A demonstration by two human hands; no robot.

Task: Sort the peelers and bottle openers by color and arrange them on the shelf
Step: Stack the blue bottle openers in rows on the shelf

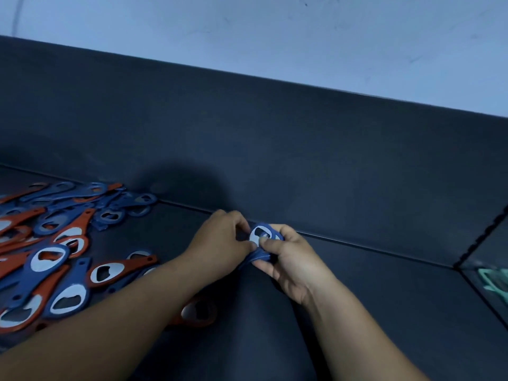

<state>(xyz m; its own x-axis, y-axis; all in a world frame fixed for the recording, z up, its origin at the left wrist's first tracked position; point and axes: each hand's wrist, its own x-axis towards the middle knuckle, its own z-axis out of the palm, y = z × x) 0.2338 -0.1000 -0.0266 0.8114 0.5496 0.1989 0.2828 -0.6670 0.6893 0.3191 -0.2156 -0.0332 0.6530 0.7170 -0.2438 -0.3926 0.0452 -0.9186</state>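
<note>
At the far left of the dark shelf (357, 312), a mixed pile of bottle openers (55, 243) lies loose, blue and orange ones overlapping in no order, most showing a silver metal head with a cut-out. One orange bottle opener (122, 270) lies at the pile's right edge with its handle pointing right. A second orange opener (199, 312) lies apart from the pile, partly hidden under my left forearm.

My left hand (220, 243) is near the middle of the shelf, close to the back panel (275, 138). Its fingers (242, 220) are curled and pinch the left side of a small stack of blue bottle openers (262, 236). My right hand (294, 259) meets it from the other side, fingers closed narrow on the same stack, thumb on top near the silver head. The stack is tilted up off the shelf between both hands, just in front of the back panel; how many openers it holds I cannot tell.

At the far right, past a divider (479, 243), a blurred green item (494, 281) lies in the next compartment
</note>
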